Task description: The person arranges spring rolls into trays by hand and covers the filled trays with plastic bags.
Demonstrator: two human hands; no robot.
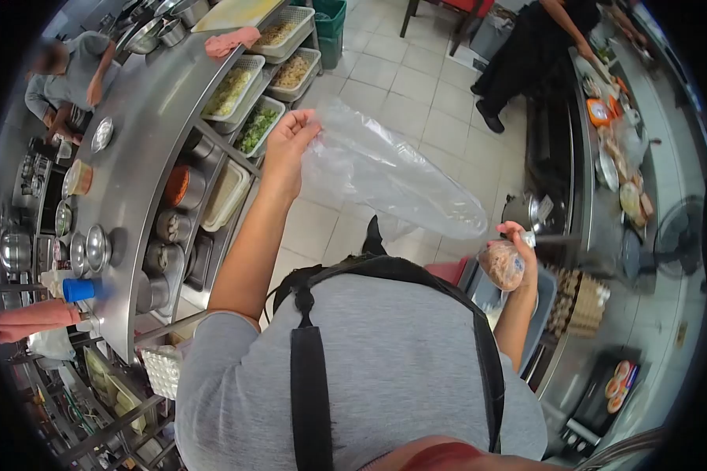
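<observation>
My left hand point(287, 153) pinches the top corner of a large clear plastic bag point(401, 173) between thumb and fingers. The bag hangs out to the right, thin and see-through, its far end near my right hand. That right hand point(522, 251) is closed around a small, filled clear bag point(501, 264) of pinkish-brown food. What the food is, I cannot make out. Left of the big bag, white baskets of chopped green vegetables point(261, 129) and pale food point(293, 71) rest on the shelving.
A long steel counter point(145, 157) curves along the left, with a pink cloth point(232, 41) and a blue cup point(78, 290). A person in dark clothes point(526, 55) stands at the right counter; another person point(75, 71) is at far left. Egg trays point(581, 302) stack at lower right.
</observation>
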